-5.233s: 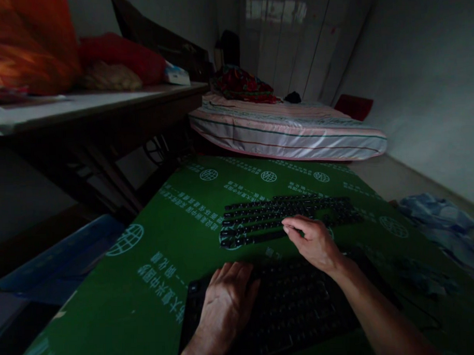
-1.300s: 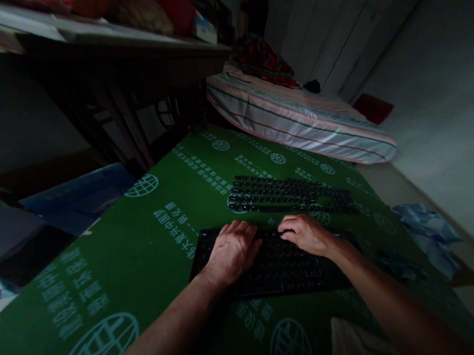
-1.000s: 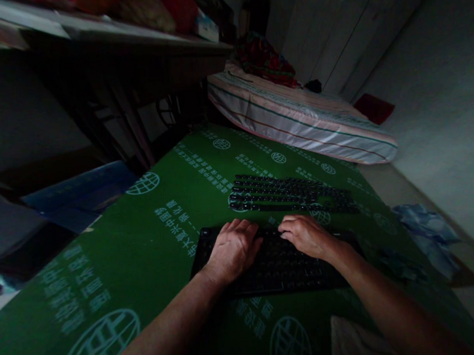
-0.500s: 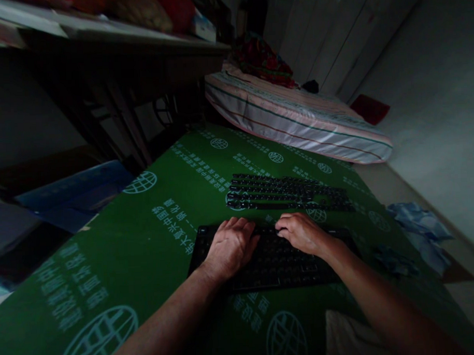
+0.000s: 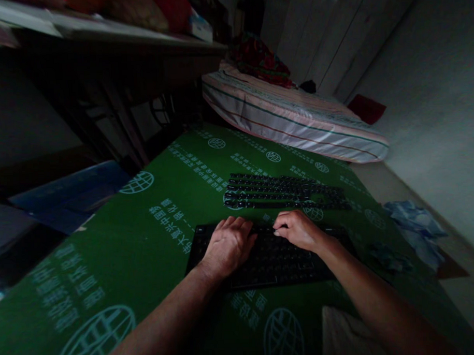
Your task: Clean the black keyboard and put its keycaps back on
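Note:
A black keyboard (image 5: pixel 259 272) lies on the green table covering, under both my hands. My left hand (image 5: pixel 229 245) rests palm down on its left half, fingers stretched towards the far edge and thumb held apart. Over the upper middle of the keyboard, my right hand (image 5: pixel 297 231) has thumb and forefinger pinched together near the top row; whatever is between the fingertips is too small and dark to make out. Beyond the keyboard, loose black keycaps (image 5: pixel 261 204) are laid out in several rows.
The green covering (image 5: pixel 162 273) has white globes and characters printed on it. A dark crumpled item (image 5: pixel 391 256) lies at its right, with blue-white cloth (image 5: pixel 413 228) beyond. A striped bed (image 5: pixel 297 123) stands behind, a dark table (image 5: pixel 159 61) at left. Beige fabric (image 5: pixel 343 334) is near me.
The whole view shifts slightly to the left. My right hand stays pinched over the top row with barely any movement, and my left hand keeps its place on the keyboard.

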`<state>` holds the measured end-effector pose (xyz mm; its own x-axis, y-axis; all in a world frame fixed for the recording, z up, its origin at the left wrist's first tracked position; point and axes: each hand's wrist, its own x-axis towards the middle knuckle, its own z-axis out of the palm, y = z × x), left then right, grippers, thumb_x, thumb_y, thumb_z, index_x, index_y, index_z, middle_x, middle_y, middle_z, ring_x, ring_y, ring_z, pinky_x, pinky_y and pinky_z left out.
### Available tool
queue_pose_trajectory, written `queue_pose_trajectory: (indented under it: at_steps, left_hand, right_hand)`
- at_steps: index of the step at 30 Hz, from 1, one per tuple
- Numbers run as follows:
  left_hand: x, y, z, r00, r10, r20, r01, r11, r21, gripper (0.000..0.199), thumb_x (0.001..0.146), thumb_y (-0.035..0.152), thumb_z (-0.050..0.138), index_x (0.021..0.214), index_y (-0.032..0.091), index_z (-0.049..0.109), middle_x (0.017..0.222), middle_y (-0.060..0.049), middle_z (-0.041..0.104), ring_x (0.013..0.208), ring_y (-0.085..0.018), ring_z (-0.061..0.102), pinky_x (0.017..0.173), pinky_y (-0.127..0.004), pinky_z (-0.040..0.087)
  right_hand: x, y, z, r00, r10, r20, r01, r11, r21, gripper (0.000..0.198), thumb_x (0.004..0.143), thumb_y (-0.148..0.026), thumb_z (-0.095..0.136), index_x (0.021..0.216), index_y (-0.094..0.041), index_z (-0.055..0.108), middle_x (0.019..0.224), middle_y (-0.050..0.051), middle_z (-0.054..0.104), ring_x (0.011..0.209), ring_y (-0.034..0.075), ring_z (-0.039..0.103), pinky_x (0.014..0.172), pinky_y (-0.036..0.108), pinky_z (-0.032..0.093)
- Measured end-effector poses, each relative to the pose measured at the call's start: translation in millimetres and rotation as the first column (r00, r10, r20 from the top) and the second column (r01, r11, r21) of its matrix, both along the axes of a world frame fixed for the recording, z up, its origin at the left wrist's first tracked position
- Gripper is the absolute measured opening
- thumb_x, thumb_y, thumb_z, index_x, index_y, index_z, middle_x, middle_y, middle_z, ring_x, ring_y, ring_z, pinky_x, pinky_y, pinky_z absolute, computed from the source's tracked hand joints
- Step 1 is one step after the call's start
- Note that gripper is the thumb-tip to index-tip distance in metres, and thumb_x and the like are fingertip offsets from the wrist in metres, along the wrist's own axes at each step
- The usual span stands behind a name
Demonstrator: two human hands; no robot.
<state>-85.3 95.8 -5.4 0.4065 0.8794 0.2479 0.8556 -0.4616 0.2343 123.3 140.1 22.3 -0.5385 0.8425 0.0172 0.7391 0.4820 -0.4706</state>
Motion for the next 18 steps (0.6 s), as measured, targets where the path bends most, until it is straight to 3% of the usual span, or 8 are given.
queue_pose_trajectory:
  at_steps: [13,15,18]
  left_hand:
    - [0.2,-0.4,4.3,1.0,0.009,-0.02,-0.009,1.0,-0.017,0.021,0.09,0.03,0.047,0.097,0.017,0.061,0.093,-0.007,0.064,0.087,-0.023,0.057,0.079,-0.036,0.044]
    - [0.4,-0.7,5.7,1.0,0.004,-0.017,-0.005,1.0,-0.026,0.021,0.09,0.03,0.047,0.097,0.016,0.061,0.092,-0.008,0.064,0.087,-0.023,0.057,0.079,-0.036,0.044]
    - [0.5,-0.6,6.1,1.0,0.002,-0.018,-0.003,1.0,-0.028,0.021,0.09,0.03,0.047,0.097,0.016,0.061,0.091,-0.008,0.064,0.087,-0.023,0.057,0.079,-0.036,0.044]
  right_hand:
    - [3.7,-7.2,-10.9,0.997,-0.002,-0.079,0.006,0.999,0.039,0.013,0.076,-0.008,0.065,0.069,-0.017,0.07,0.078,0.002,0.068,0.073,0.014,0.064,0.071,0.024,0.049]
    - [3.4,-14.5,-17.7,0.997,-0.01,-0.083,0.018,0.996,0.093,0.015,0.081,-0.009,0.061,0.073,-0.017,0.071,0.083,0.004,0.069,0.077,0.015,0.065,0.074,0.025,0.051]
    - [2.4,-26.7,-30.4,0.997,-0.024,-0.07,0.042,0.962,0.269,0.02,0.087,-0.013,0.053,0.082,-0.018,0.072,0.093,0.008,0.07,0.088,0.018,0.065,0.083,0.029,0.053]
